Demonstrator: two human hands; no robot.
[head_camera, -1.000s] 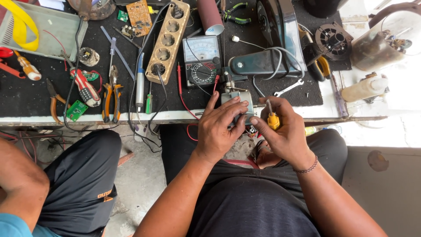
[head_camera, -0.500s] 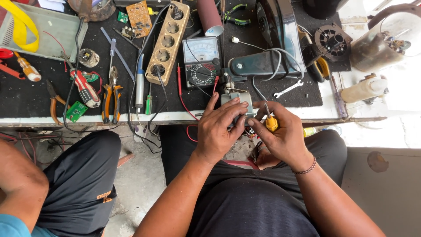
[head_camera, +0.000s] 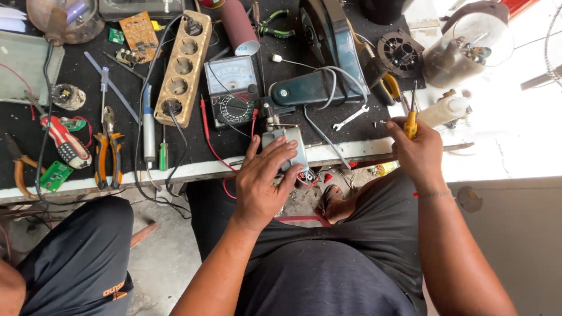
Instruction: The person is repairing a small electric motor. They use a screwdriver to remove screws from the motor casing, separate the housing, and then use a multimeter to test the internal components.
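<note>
Two hands at the front edge of the workbench (head_camera: 175, 171). My left hand (head_camera: 263, 181) is clamped over a small grey metal unit (head_camera: 291, 146) sitting right at that edge, fingers spread across its top and side; red wires (head_camera: 307, 175) hang from its underside just below the bench lip. My right hand (head_camera: 417, 149) is off to the right, apart from the unit, closed around a yellow-handled screwdriver (head_camera: 411, 120) with the shaft pointing up and away from me.

Behind the unit, toward the middle of the bench: an analog multimeter (head_camera: 232, 90) with red and black leads trailing to the front edge. Left of it a beige power strip (head_camera: 184, 67) lies lengthwise with a black plug in its near socket. Orange-handled pliers (head_camera: 107, 152) lie near the front left edge, a small green circuit board (head_camera: 55, 174) beside them. A small wrench (head_camera: 350, 118) rests right of the multimeter, near a dark green housing (head_camera: 313, 88).

Another person's dark-trousered knee (head_camera: 76, 257) sits at lower left.
</note>
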